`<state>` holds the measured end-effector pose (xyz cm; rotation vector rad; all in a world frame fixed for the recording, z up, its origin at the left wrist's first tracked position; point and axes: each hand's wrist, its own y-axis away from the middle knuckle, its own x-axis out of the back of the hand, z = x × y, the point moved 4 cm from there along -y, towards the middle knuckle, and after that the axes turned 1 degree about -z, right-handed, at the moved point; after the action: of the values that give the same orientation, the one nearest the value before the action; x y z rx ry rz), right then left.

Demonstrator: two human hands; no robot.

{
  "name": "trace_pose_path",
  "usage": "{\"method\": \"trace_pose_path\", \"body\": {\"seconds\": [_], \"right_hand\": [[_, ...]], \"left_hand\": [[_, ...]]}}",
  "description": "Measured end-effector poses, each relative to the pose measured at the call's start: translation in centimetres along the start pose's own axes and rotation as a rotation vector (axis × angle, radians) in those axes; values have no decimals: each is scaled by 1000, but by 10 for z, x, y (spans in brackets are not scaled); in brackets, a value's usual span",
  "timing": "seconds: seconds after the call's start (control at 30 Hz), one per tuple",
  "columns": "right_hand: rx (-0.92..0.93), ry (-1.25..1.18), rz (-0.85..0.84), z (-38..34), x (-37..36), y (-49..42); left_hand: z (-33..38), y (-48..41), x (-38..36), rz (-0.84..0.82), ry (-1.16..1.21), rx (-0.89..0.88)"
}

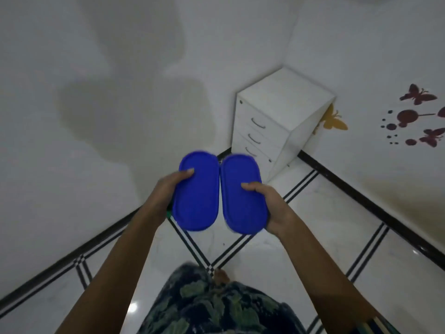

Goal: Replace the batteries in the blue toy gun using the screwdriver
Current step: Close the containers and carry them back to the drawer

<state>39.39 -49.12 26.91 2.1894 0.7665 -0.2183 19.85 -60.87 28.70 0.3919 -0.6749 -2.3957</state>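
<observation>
The left lid (pixel 196 191) and right lid (pixel 243 196), both blue ovals, smear with motion at their 12 o'clock ends. Whatever sits under them is hidden, save a green sliver (pixel 169 214) at the left lid's 8 o'clock edge. The left hand (pixel 166 191) and right hand (pixel 271 204) grip them with fingers out of sight beneath. At 3 o'clock, a butterfly decal (pixel 432 138) is cut by the frame edge.

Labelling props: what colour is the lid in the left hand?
The lid is blue; head view.
</observation>
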Motion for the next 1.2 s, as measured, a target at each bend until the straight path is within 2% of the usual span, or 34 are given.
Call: {"method": "trace_pose_path", "body": {"seconds": [0.2, 0.47, 0.63, 0.8, 1.0, 1.2], "right_hand": [[-11, -101, 60, -77, -3, -94], [-11, -173, 278, -166, 15, -257], [30, -226, 313, -207, 39, -350], [37, -285, 312, -198, 79, -431], [64, -226, 309, -175, 139, -530], [58, -180, 199, -181, 181, -586]], "left_hand": [[58, -126, -22, -91, 23, 65], [134, -329, -66, -159, -113, 147], [169, -450, -96, -234, -256, 105], [153, -549, -122, -305, -298, 157], [106, -661, -141, -265, -249, 196], [76, -719, -160, -319, -165, 186]]}}
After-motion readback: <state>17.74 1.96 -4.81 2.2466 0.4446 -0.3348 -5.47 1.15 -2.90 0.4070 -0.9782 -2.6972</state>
